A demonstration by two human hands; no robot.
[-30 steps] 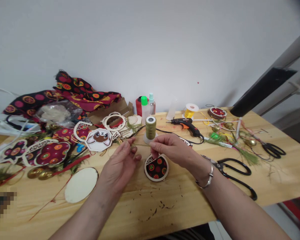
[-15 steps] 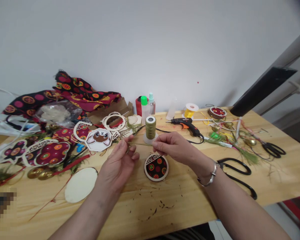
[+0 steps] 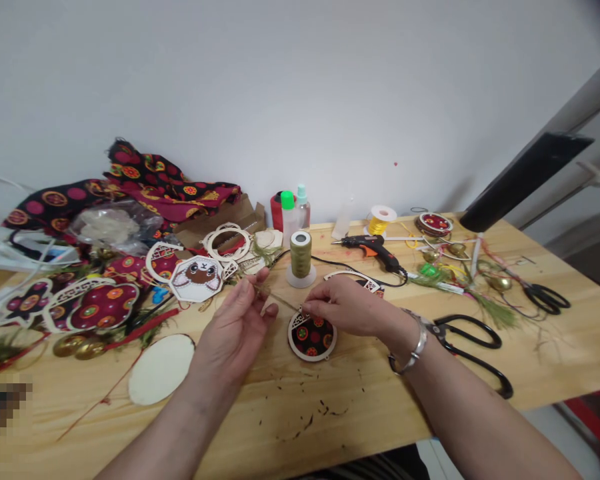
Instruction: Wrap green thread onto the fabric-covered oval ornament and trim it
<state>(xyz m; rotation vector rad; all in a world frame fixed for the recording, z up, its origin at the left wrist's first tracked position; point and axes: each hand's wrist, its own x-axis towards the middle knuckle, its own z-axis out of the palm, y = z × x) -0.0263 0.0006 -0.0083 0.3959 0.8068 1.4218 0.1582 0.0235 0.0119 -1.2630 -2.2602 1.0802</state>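
Observation:
A short olive-green thread (image 3: 284,301) is stretched between my two hands. My left hand (image 3: 243,320) pinches one end between thumb and finger, its other fingers loosely curled. The other end sits in the pinched fingertips of my right hand (image 3: 343,303), just over the top edge of a round pendant (image 3: 313,339). That pendant has a pale wooden rim, a lattice strip and dark flowered fabric, and it lies flat on the table. Behind the hands stands a spool of olive thread (image 3: 301,257). Another fabric-and-wood piece (image 3: 354,279) is partly hidden behind my right hand.
Large black-handled scissors (image 3: 473,353) lie by my right wrist. A glue gun (image 3: 373,252), yellow cord spool (image 3: 381,221) and bottles (image 3: 289,217) stand along the wall. Wooden frames (image 3: 226,241), a sheep-face piece (image 3: 197,279) and fabric (image 3: 145,180) crowd the left; a white oval (image 3: 163,369) lies nearer.
My right hand has moved down to the pendant's top edge, so the thread now slopes down to the right. The piece behind that hand has come into sight. My left hand has barely moved.

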